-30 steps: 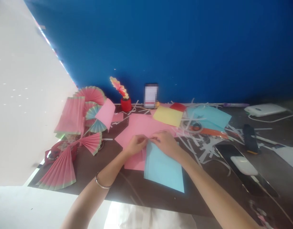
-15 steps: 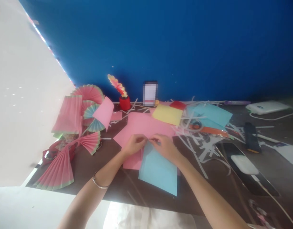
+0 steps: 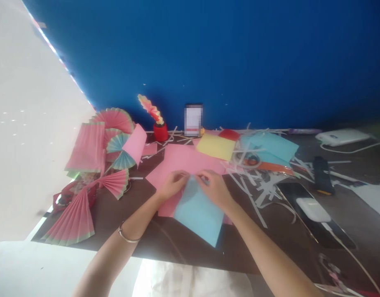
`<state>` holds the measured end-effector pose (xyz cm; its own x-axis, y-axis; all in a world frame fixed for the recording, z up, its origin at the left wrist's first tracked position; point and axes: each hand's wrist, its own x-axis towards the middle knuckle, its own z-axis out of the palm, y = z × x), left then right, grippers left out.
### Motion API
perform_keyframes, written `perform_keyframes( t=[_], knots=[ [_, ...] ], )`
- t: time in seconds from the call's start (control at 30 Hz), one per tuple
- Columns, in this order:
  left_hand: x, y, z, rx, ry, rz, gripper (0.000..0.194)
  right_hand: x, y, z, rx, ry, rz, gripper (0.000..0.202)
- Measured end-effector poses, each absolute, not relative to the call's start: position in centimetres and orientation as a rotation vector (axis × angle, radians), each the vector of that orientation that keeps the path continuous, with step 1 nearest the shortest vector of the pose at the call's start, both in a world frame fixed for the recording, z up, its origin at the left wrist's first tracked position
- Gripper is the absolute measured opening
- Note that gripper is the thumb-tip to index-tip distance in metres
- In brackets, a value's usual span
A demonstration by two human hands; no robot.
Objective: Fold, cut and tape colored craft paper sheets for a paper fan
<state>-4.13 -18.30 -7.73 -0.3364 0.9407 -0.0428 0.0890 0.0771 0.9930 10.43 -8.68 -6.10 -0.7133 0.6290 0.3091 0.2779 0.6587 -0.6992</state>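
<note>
A light blue sheet of paper (image 3: 200,214) hangs between my hands, its lower corner pointing toward the table's front edge. My left hand (image 3: 174,183) pinches the sheet near its top corner, on the left side. On the right side of that same corner, my right hand (image 3: 213,185) pinches it too, with fingers curled and thumb tucked in. The fingertips are partly hidden, and the exact fold at the top is too small to tell. Beneath the blue sheet and both hands lie large pink sheets of paper (image 3: 177,159).
Pleated paper fans (image 3: 74,218) crowd the left side. A red pot (image 3: 160,132) holding a folded paper strip stands at the back beside a propped phone (image 3: 193,120). Yellow paper (image 3: 216,146), white paper strips (image 3: 267,189), tape (image 3: 253,160) and a charging phone (image 3: 312,214) lie to the right.
The blue sheet's lower end has swung to the left and slightly up. My hands have moved a little apart at the top corner, still holding the sheet.
</note>
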Motion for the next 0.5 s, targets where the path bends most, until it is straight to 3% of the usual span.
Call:
perform_keyframes(
  t=[0.23, 0.5],
  knots=[
    [-5.5, -18.2, -7.0, 0.523, 1.145, 1.744, 0.047, 11.3, -5.1, -6.6, -1.157, -1.602, 1.03, 0.017],
    [-2.6, -18.2, -9.0, 0.564, 1.214, 1.639, 0.049, 9.6, -7.9, -8.0, -1.025, -1.469, 1.271, 0.02]
  ],
)
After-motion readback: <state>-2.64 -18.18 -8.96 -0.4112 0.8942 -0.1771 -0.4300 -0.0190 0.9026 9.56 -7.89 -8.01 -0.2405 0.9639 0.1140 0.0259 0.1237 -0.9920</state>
